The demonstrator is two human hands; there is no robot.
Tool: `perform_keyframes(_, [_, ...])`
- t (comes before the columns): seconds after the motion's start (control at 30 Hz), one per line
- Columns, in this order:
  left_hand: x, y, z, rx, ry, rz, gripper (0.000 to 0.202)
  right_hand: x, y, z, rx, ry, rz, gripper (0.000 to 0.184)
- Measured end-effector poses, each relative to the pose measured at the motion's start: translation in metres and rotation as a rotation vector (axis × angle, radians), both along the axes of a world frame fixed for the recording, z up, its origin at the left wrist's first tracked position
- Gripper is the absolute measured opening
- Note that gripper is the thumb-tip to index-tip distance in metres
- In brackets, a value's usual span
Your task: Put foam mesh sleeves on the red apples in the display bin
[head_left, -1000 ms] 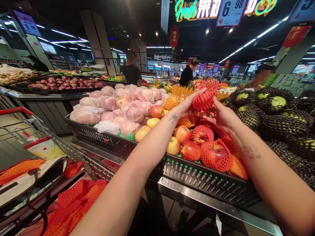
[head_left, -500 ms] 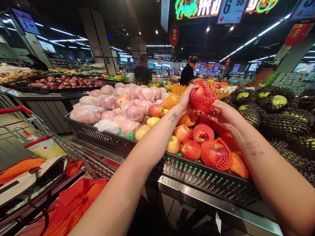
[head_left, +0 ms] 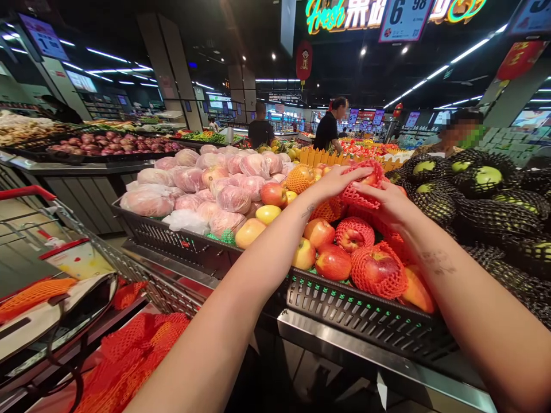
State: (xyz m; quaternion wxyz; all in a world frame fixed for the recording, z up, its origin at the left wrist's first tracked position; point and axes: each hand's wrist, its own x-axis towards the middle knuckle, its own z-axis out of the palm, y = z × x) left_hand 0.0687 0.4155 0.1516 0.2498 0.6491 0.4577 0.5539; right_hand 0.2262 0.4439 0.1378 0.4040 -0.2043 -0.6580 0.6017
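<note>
Between my hands is a red apple (head_left: 370, 179) in a red foam net sleeve (head_left: 356, 198), just above the fruit in the black crate. My left hand (head_left: 338, 181) lies over its left and top side, fingers stretched across the net and curved onto it. From the right, my right hand (head_left: 391, 202) grips the same sleeved apple; its fingertips press on the net and its palm side is partly hidden. Below are bare apples (head_left: 334, 261) and another apple in a red net (head_left: 379, 269).
The black crate (head_left: 344, 304) also holds pink plastic-wrapped fruit (head_left: 232, 198) at left. Green fruit in black nets (head_left: 488, 178) is piled at right. A shopping cart (head_left: 26, 192) with a drink cup (head_left: 77, 258) and red foam nets (head_left: 133, 355) stands at left. Several people are beyond.
The netted apple has come down and slightly to the right. My left hand has moved from its side to over its top, while my right hand has shifted a little right.
</note>
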Motion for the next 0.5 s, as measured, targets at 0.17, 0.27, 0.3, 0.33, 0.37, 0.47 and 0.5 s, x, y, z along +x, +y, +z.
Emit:
perform_keyframes(0.17, [-0.007, 0.002, 0.001, 0.188, -0.052, 0.161, 0.036, 0.001, 0.002, 0.006, 0.022, 0.053, -0.109, 0.039])
perform_keyframes(0.27, [-0.007, -0.005, 0.005, 0.063, -0.277, -0.026, 0.025, 0.001, -0.005, 0.01, 0.038, 0.107, -0.187, 0.034])
perform_keyframes(0.3, [-0.007, -0.007, 0.006, 0.016, -0.34, -0.075, 0.022, 0.001, -0.008, 0.011, 0.047, 0.113, -0.205, 0.032])
perform_keyframes(0.33, [-0.008, -0.009, 0.008, -0.026, -0.396, -0.098, 0.023, 0.001, -0.01, 0.012, 0.057, 0.113, -0.218, 0.03])
perform_keyframes(0.37, [-0.008, -0.011, 0.009, -0.062, -0.437, -0.098, 0.027, 0.001, -0.01, 0.013, 0.065, 0.107, -0.224, 0.03])
perform_keyframes(0.47, [-0.011, -0.009, 0.01, -0.133, -0.472, -0.037, 0.033, 0.002, -0.008, 0.013, 0.064, 0.096, -0.229, 0.031])
perform_keyframes(0.5, [-0.011, -0.008, 0.009, -0.135, -0.471, -0.018, 0.029, 0.003, -0.006, 0.013, 0.059, 0.102, -0.228, 0.031])
